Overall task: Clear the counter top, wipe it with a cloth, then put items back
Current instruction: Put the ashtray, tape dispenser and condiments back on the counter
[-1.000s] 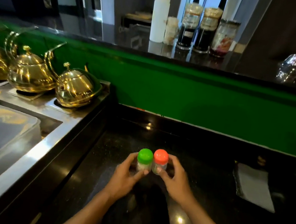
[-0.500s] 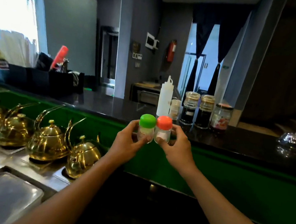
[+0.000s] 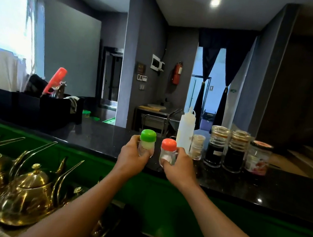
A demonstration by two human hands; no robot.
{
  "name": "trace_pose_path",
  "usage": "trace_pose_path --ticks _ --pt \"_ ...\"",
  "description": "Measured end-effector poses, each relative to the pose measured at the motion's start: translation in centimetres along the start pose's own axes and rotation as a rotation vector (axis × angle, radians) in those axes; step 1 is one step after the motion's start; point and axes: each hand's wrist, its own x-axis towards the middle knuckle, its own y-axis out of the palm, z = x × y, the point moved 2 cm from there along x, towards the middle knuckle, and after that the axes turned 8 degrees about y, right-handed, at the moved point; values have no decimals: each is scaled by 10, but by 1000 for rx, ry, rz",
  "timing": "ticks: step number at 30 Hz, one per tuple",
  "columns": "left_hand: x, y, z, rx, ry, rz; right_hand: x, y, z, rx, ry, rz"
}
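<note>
Setting shakers on the desk (image 3: 93, 138) left of the squeeze bottle (image 3: 185, 130): left hand (image 3: 131, 158) grips green shaker (image 3: 147, 143), right hand (image 3: 180, 166) grips orange shaker (image 3: 168, 151); lower upright, spaced apart.

Both hands have carried their loads up from the low black table to the raised one: the green-capped clear shaker (image 3: 147, 143) and orange-capped clear shaker (image 3: 168, 152) (pressed together before) now stand apart, mid-frame, beside the white squeeze bottle (image 3: 185, 129).
</note>
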Motion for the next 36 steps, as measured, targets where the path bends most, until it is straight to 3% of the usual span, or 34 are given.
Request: trace_pose_path --ticks 12,19,36 --pt "89 21 67 56 -124 164 73 35 -11 -12 120 -62" --pt "97 25 73 46 -82 213 79 36 -11 -5 180 -220" --pt "111 40 77 38 -58 263 87 39 -14 -96 145 -332"
